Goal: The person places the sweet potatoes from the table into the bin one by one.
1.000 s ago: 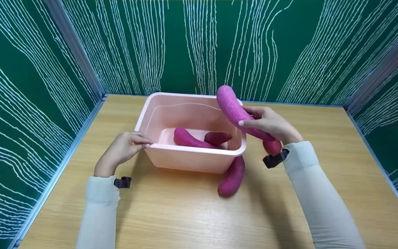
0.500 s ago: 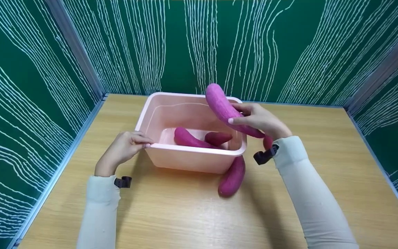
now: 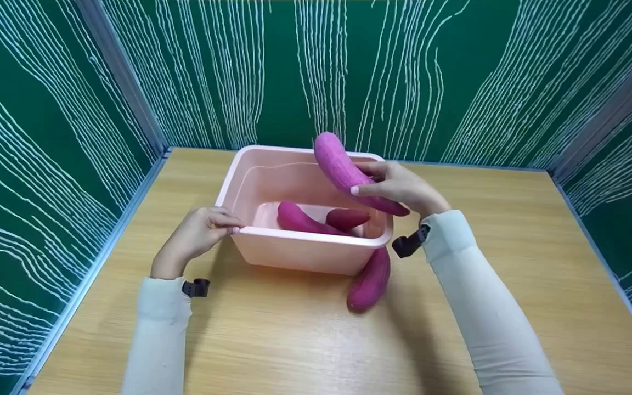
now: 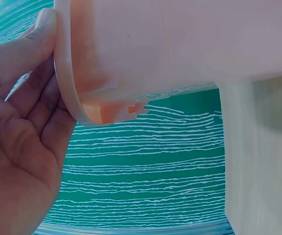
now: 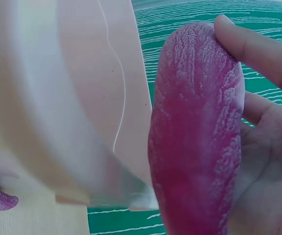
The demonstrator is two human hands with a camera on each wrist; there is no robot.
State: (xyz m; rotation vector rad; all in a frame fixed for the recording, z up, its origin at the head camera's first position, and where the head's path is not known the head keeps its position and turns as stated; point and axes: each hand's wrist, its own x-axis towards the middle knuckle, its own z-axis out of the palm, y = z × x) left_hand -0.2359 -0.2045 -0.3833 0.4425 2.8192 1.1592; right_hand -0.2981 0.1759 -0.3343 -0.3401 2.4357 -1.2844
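My left hand (image 3: 198, 236) pinches the rim of a pink plastic bin (image 3: 299, 252) at its front left corner; in the left wrist view the thumb and fingers (image 4: 45, 100) are on that rim. With thumb and fingers, my right hand (image 3: 401, 186) grips a long, curved pink sweet potato (image 3: 343, 170), held tilted over the bin's right side. The right wrist view shows this sweet potato (image 5: 197, 122) close up, with rough skin. Inside the bin lie a long sweet potato (image 3: 305, 219) and a shorter, darker one (image 3: 347, 219), partly hidden by the front wall.
Another sweet potato (image 3: 368, 285) lies on the wooden table (image 3: 283, 334) by the bin's front right corner, its far end hidden. Green panels (image 3: 458, 82) with white wavy lines stand behind and at both sides of the table.
My right hand has moved left with the sweet potato, from the bin's right edge to over its opening. A reddish end below that hand is now out of sight. The left hand stays put.
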